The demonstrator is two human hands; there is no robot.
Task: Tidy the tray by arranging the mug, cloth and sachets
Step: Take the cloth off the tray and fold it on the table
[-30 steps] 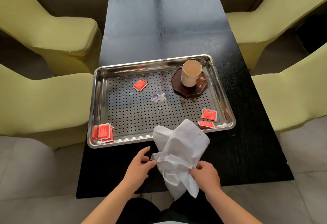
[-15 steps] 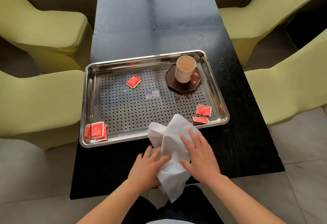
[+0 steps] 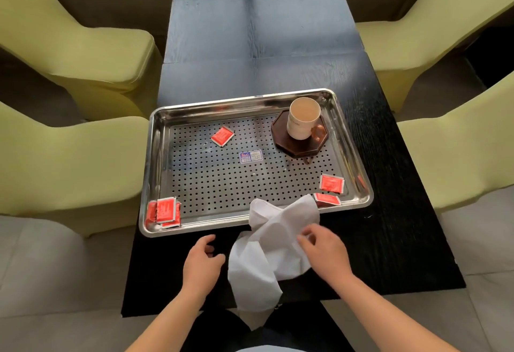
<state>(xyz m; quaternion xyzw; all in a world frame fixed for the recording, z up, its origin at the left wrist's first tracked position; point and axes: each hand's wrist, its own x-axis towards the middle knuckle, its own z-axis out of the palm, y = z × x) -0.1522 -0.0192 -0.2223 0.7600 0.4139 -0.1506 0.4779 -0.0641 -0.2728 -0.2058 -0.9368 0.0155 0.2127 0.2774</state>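
Note:
A crumpled white cloth (image 3: 267,251) lies on the black table in front of the steel perforated tray (image 3: 155,173). Its top overlaps the tray's front rim and its lower end hangs over the table edge. My right hand (image 3: 322,251) pinches the cloth's right side. My left hand (image 3: 204,261) hovers just left of the cloth, fingers loosely apart, holding nothing. A cream mug (image 3: 302,122) stands on a dark octagonal coaster (image 3: 300,147) at the tray's back right. Red sachets lie scattered: one at mid-left (image 3: 222,136), two at front right (image 3: 331,184), a small pile in the front-left corner (image 3: 164,211).
Yellow-green upholstered chairs (image 3: 69,157) flank the narrow black table (image 3: 258,45) on both sides. A small blue sticker (image 3: 251,156) sits in the tray's middle. A brown spill mark shows beside the coaster. Pale floor tiles lie below.
My left hand has come off the cloth and moved left. My right hand shifted right and curled onto the cloth's edge. The cloth now lies lower and hangs further over the table edge.

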